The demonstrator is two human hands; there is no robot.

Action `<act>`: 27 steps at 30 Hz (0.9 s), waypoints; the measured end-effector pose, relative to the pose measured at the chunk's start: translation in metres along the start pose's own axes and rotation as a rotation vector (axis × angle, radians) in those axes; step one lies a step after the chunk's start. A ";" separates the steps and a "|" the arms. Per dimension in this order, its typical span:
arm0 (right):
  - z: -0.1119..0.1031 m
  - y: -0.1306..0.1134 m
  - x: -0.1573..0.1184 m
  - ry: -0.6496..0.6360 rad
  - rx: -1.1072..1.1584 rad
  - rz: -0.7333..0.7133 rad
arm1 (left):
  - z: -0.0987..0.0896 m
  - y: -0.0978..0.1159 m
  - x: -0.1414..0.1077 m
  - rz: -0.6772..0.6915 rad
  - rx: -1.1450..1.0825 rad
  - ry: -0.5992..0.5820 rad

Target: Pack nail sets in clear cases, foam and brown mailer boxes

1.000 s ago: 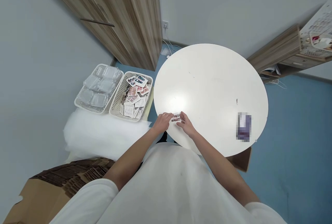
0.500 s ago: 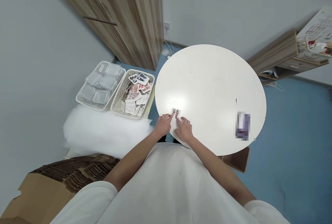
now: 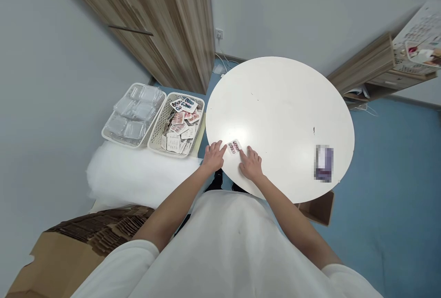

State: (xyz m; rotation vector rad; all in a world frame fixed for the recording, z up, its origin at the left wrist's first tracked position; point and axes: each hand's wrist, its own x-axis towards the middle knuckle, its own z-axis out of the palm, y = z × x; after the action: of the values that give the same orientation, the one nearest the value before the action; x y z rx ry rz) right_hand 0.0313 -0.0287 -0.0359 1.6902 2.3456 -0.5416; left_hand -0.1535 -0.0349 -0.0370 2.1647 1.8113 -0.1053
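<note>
We find the card (image 3: 234, 146) flat on the round white counter (image 3: 285, 109), near its edge before us. Its two rows of reddish pieces run away from us, far ends leaning left; its longer side we cannot determine. Our grip is released: left hand (image 3: 214, 157) and right hand (image 3: 251, 164) flank it, index fingers extended.
</note>
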 end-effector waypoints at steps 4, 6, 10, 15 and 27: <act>-0.003 0.000 0.019 0.044 0.027 0.021 | 0.002 0.004 -0.015 0.030 0.006 0.022; -0.004 -0.001 0.022 0.067 0.037 -0.004 | 0.003 0.005 -0.020 0.034 -0.007 0.034; 0.000 -0.005 0.015 0.112 0.049 -0.113 | 0.002 0.006 -0.018 0.078 -0.031 0.051; 0.005 -0.011 0.007 0.059 0.036 -0.186 | 0.003 0.003 -0.013 0.153 -0.051 0.018; -0.005 -0.029 0.045 0.059 0.030 -0.281 | 0.004 -0.015 -0.005 -0.014 -0.093 0.078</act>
State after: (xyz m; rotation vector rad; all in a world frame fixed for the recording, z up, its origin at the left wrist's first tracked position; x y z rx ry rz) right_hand -0.0103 0.0045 -0.0425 1.4130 2.6499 -0.5823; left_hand -0.1685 -0.0387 -0.0423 2.1189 1.8360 0.0604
